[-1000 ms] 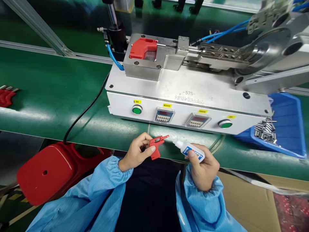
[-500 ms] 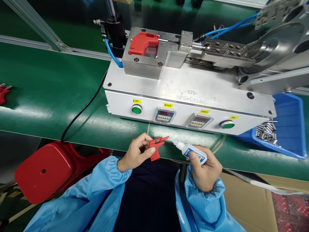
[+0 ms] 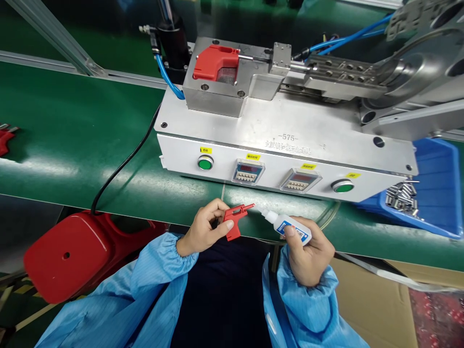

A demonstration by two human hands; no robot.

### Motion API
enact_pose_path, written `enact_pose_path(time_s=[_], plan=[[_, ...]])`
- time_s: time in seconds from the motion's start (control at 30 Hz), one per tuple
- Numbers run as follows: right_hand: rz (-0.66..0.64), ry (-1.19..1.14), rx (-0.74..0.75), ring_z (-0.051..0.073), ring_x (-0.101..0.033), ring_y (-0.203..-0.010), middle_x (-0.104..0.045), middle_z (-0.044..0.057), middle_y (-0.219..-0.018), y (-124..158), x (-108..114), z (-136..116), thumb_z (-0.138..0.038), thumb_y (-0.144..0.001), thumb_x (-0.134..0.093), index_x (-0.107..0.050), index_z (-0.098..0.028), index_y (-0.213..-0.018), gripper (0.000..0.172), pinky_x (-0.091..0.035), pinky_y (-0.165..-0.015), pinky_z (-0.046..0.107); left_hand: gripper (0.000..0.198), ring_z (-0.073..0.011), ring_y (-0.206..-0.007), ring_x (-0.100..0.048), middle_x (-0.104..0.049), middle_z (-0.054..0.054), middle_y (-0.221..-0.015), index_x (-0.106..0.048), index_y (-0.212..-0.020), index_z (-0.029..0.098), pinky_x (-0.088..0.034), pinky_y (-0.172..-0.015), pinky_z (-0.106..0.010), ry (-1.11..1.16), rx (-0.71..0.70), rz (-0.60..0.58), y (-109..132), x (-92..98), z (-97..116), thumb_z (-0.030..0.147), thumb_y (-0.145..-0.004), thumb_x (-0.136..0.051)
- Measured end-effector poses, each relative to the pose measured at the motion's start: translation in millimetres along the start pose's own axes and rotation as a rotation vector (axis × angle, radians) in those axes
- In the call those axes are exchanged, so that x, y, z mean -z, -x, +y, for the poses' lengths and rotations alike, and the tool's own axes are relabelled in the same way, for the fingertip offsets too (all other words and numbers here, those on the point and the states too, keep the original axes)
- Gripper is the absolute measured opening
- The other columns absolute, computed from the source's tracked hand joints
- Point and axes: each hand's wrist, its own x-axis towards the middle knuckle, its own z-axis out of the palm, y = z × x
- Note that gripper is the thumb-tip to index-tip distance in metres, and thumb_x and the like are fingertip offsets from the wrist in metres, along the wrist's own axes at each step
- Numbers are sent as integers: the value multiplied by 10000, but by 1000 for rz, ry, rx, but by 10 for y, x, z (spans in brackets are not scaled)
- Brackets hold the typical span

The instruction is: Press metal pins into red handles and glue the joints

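Note:
My left hand [image 3: 203, 227] pinches a small red plastic part [image 3: 234, 221] at the near edge of the green belt [image 3: 72, 140]. My right hand [image 3: 308, 251] is closed round a small white glue bottle [image 3: 286, 225] with a blue label. The bottle's nozzle points left, close to the tip of the red part. Behind both hands stands a metal fixture machine [image 3: 286, 140] marked 575, with two green buttons and two counters on its front. A larger red part [image 3: 215, 63] sits in the machine's clamp block at its top left.
A blue tray [image 3: 435, 179] holding several small metal pins lies to the right. A red stool [image 3: 72, 256] stands at lower left, and a black cable [image 3: 123, 166] crosses the belt. A cardboard box [image 3: 377, 295] is at lower right. More red parts [image 3: 5, 137] lie at the far left.
Both hands keep their hold almost unmoved. The bottle's nozzle stays by the red part's tip. The view has shifted slightly.

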Motion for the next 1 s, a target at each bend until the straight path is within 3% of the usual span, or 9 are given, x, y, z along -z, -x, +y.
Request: enact_pose_path(time_s=[0.37,0.8,0.93,1.0], plan=[[-12,-19,-11,137,-518,-504,-637,-6,-609,24,-16,11,-514,-940,-784,-785,-201,-864,322,-425,-476,263,403,-103,-531,-477,-605,43,-627,-613,-915,195,-380,-539,-226,3,27,20,-4,-11,10,569,-989,-744],[-43,-41,-57,147,-518,-499,-635,0,-606,52,-34,26,-546,-931,-781,-777,-206,-861,348,-430,-473,274,422,-108,-535,-487,-644,26,-651,-624,-918,192,-390,-548,-231,-9,52,21,-4,-11,13,593,-981,-739],[-86,-190,-142,183,-650,-602,-738,31,-747,44,-5,140,-608,-936,-775,-752,-210,-941,398,-541,-570,294,432,-114,-549,-501,-655,20,-656,-641,-916,190,-416,-564,-233,-2,65,37,25,-18,0,603,-968,-753],[-199,-286,-196,229,-754,-763,-793,63,-893,39,35,169,-635,-946,-755,-714,-217,-1026,428,-615,-693,332,443,-127,-579,-550,-693,4,-700,-658,-938,189,-447,-584,-235,-4,109,60,72,-18,-12,619,-954,-764]])
